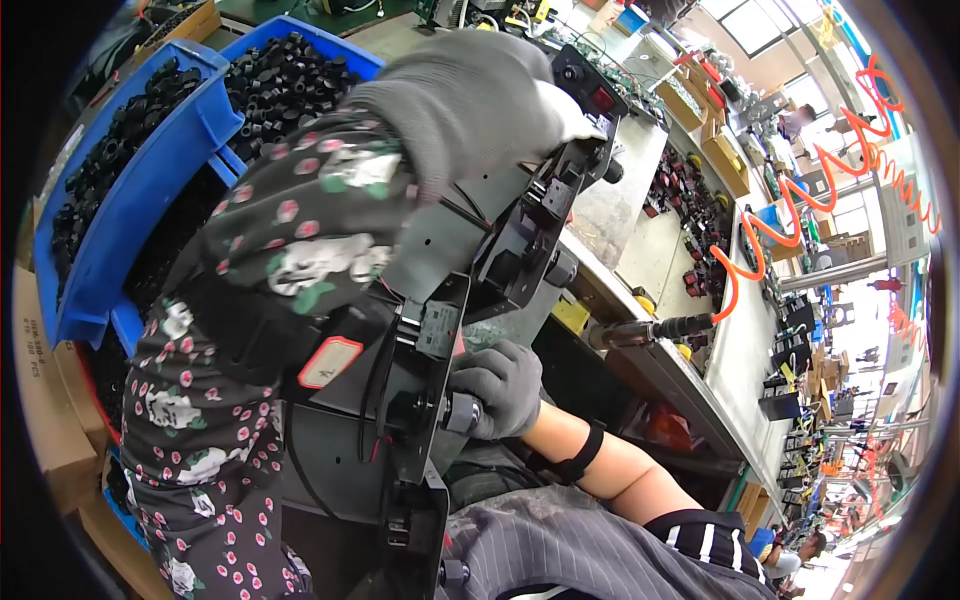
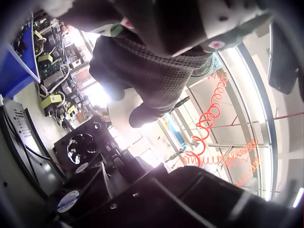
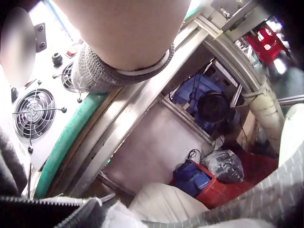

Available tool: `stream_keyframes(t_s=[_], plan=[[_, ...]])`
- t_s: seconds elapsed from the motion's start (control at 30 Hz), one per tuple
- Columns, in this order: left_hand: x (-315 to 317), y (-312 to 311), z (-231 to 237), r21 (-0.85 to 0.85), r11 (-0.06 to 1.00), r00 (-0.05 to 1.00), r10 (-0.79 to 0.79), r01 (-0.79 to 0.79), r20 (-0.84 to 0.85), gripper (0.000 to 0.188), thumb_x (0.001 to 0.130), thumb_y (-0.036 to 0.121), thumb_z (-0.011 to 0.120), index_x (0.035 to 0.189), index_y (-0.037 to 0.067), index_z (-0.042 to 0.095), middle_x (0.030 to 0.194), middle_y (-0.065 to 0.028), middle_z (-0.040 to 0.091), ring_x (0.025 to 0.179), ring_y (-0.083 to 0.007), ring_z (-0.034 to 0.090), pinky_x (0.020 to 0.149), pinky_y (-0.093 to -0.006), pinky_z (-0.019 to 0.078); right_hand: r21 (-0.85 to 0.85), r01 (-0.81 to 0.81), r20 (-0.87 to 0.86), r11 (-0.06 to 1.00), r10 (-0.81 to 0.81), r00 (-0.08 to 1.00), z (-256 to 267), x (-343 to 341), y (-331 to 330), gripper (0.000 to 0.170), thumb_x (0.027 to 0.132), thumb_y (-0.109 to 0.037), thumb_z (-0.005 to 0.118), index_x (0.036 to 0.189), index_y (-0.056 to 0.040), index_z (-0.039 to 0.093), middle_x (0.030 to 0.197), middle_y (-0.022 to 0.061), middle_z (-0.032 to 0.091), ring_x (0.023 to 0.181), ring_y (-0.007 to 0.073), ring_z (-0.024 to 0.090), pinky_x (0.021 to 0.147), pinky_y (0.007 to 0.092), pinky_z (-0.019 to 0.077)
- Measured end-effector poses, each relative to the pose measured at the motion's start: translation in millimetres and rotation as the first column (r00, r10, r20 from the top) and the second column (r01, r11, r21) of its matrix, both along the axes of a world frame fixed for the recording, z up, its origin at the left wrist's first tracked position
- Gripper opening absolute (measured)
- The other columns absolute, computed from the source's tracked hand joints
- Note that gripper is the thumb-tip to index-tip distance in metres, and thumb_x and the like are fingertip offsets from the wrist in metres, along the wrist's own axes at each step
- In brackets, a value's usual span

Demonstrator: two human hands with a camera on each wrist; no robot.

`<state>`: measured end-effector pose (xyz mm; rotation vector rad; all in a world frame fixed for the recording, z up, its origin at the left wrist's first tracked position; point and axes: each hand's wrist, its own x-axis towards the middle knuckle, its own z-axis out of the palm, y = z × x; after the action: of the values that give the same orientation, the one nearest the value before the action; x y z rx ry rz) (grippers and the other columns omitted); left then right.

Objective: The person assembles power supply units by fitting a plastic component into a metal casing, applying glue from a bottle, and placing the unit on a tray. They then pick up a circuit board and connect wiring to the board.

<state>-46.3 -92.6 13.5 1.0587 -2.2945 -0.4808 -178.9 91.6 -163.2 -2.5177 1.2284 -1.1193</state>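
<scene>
In the head view the gloved left hand (image 1: 490, 95) reaches across the upper middle, over the far end of a row of dark metal panels. It holds a pale, rounded object (image 1: 575, 115), whose kind I cannot tell; the left wrist view shows the glove (image 2: 142, 80) with fingers and thumb around this pale object (image 2: 125, 111). Lower down, the gloved right hand (image 1: 497, 388) has its fingers curled round a black knob (image 1: 461, 413) on a nearer panel (image 1: 425, 400). The right wrist view shows the glove's cuff (image 3: 97, 73) by a fan grille (image 3: 34, 114); the fingers are hidden.
Blue bins (image 1: 150, 215) of small black parts stand at left. A power screwdriver (image 1: 655, 330) on an orange coiled hose (image 1: 745, 275) lies at the bench's right side. Farther right runs another bench (image 1: 735, 380) with red and black parts. Cables trail among the units.
</scene>
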Motion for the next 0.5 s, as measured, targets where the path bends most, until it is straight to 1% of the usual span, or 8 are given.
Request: stream_keyframes(t_s=[0.1, 0.13, 0.2, 0.23, 0.3, 0.33, 0.43, 0.5], plan=[[35.2, 8.1, 2.3, 0.366, 0.921, 0.961, -0.029, 0.132, -0.274, 0.034, 0.084, 0.024, 0.061, 0.109, 0.002, 0.062, 0.089, -0.0065, 0.065, 0.078, -0.0095, 0.060, 0.067, -0.0249, 0.0475, -0.014, -0.005, -0.002, 1.000, 0.005, 1.000, 1.3, -0.9, -0.3, 0.017, 0.069, -0.027, 0.061, 0.079, -0.0137, 0.060, 0.072, 0.0036, 0.055, 0.055, 0.0248, 0.050, 0.047, 0.0372, 0.0402], [48.2, 10.8, -1.4, 0.221, 0.959, 0.944, -0.103, 0.179, -0.314, 0.032, 0.086, 0.023, 0.060, 0.111, 0.003, 0.062, 0.086, -0.0020, 0.063, 0.072, -0.0067, 0.056, 0.064, -0.0220, 0.0452, -0.018, -0.011, 0.003, 1.000, 0.011, 1.000, 1.8, -0.9, -0.6, 0.015, 0.069, -0.025, 0.061, 0.078, -0.0135, 0.060, 0.072, 0.0045, 0.055, 0.056, 0.0257, 0.051, 0.047, 0.0376, 0.0409], [69.6, 39.7, -0.2, 0.475, 0.867, 0.825, 0.158, 0.146, -0.543, 0.033, 0.087, 0.023, 0.060, 0.114, 0.003, 0.060, 0.084, 0.0011, 0.061, 0.069, -0.0056, 0.053, 0.062, -0.0200, 0.0430, -0.058, -0.009, 0.033, 0.998, 0.011, 0.999, 4.0, -0.1, -1.6, 0.014, 0.068, -0.023, 0.062, 0.078, -0.0131, 0.060, 0.071, 0.0060, 0.055, 0.058, 0.0272, 0.053, 0.049, 0.0385, 0.0423], [88.1, 52.0, -0.4, 0.497, 0.862, 0.847, 0.188, 0.101, -0.497, 0.033, 0.087, 0.023, 0.060, 0.114, 0.003, 0.060, 0.084, 0.0011, 0.061, 0.069, -0.0056, 0.053, 0.062, -0.0200, 0.0430, -0.046, -0.001, 0.018, 0.999, 0.002, 1.000, 6.7, 0.3, -1.4, 0.014, 0.068, -0.022, 0.062, 0.078, -0.0129, 0.060, 0.071, 0.0067, 0.055, 0.059, 0.0278, 0.053, 0.050, 0.0388, 0.0428], [129.6, 81.4, 5.0, 0.347, 0.930, 0.905, 0.250, -0.125, -0.344, 0.032, 0.089, 0.023, 0.059, 0.115, 0.004, 0.059, 0.084, 0.0021, 0.060, 0.069, -0.0054, 0.053, 0.062, -0.0192, 0.0432, -0.020, 0.010, 0.001, 1.000, -0.010, 1.000, 13.8, 1.7, 1.9, 0.013, 0.068, -0.020, 0.062, 0.078, -0.0123, 0.060, 0.070, 0.0077, 0.055, 0.061, 0.0289, 0.054, 0.051, 0.0395, 0.0436], [143.1, 98.5, 1.1, 0.444, 0.874, 0.827, 0.392, -0.198, -0.404, 0.035, 0.087, 0.020, 0.059, 0.115, 0.000, 0.058, 0.080, -0.0007, 0.059, 0.069, -0.0077, 0.057, 0.060, -0.0207, 0.0482, -0.014, 0.014, -0.008, 1.000, -0.014, 1.000, 15.9, 1.5, 1.3, 0.011, 0.069, -0.019, 0.062, 0.078, -0.0120, 0.060, 0.070, 0.0080, 0.056, 0.061, 0.0293, 0.054, 0.052, 0.0399, 0.0439], [200.6, 156.9, -13.5, 0.496, 0.825, 0.696, 0.524, -0.272, -0.490, 0.045, 0.085, 0.020, 0.057, 0.124, 0.000, 0.048, 0.092, -0.0067, 0.060, 0.072, -0.0132, 0.060, 0.062, -0.0224, 0.0500, -0.022, 0.025, 0.026, 0.999, -0.024, 0.999, 10.2, 3.6, 3.1, 0.007, 0.073, -0.017, 0.059, 0.078, -0.0110, 0.060, 0.071, 0.0078, 0.056, 0.062, 0.0301, 0.054, 0.054, 0.0405, 0.0443], [228.3, 195.1, -22.8, 0.560, 0.713, 0.608, 0.680, -0.421, -0.410, 0.044, 0.084, 0.019, 0.057, 0.122, -0.002, 0.048, 0.097, -0.0095, 0.060, 0.077, -0.0161, 0.062, 0.065, -0.0265, 0.0529, -0.043, 0.011, 0.038, 0.999, -0.010, 0.999, 7.9, 0.7, 2.7, 0.007, 0.074, -0.016, 0.059, 0.078, -0.0106, 0.060, 0.071, 0.0077, 0.057, 0.062, 0.0302, 0.055, 0.055, 0.0401, 0.0447]])
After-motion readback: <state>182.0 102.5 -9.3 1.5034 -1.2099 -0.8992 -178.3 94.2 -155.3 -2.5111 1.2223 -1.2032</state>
